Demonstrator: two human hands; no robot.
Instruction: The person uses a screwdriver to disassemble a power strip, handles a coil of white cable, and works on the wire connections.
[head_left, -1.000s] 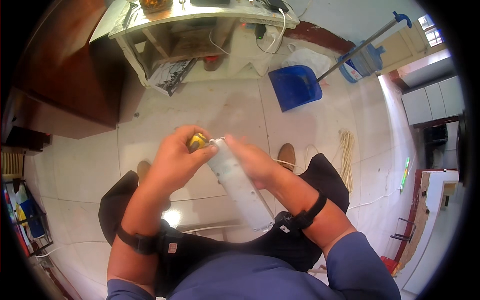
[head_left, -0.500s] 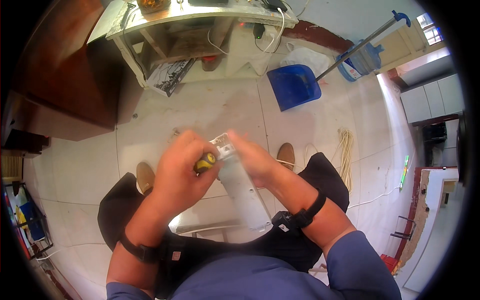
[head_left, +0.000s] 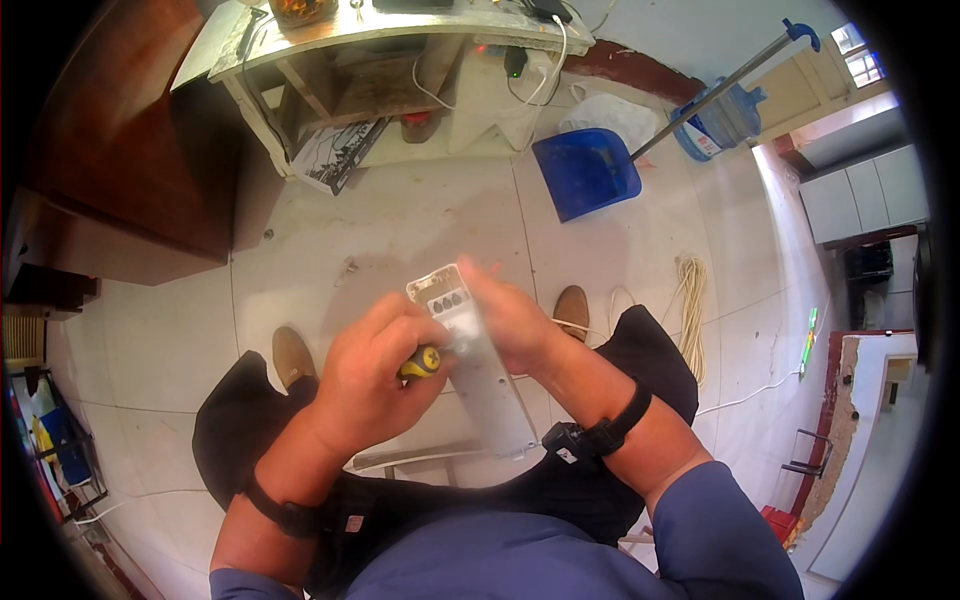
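A long white power strip (head_left: 490, 385) lies slantwise between my hands, above my lap, with small screw holes along its face. Three dark round spots in a row show near its far end. My right hand (head_left: 508, 318) grips its far part from the right side, thumb along the edge. Closed round a screwdriver (head_left: 421, 362) with a yellow and black handle, my left hand (head_left: 375, 362) is at the strip's left edge. The handle end points up toward me. My fingers hide the screwdriver's shaft and tip.
A coil of cream cable (head_left: 691, 300) lies on the floor at right, a strand running toward my right hand. Ahead are a blue dustpan (head_left: 590, 175), a water bottle (head_left: 720, 125) and a low white table (head_left: 400, 140). A brown cabinet (head_left: 130, 190) stands at left.
My left hand has shifted nearer along the strip with the screwdriver, uncovering the strip's far end and its dark round spots. My right hand has stayed in place.
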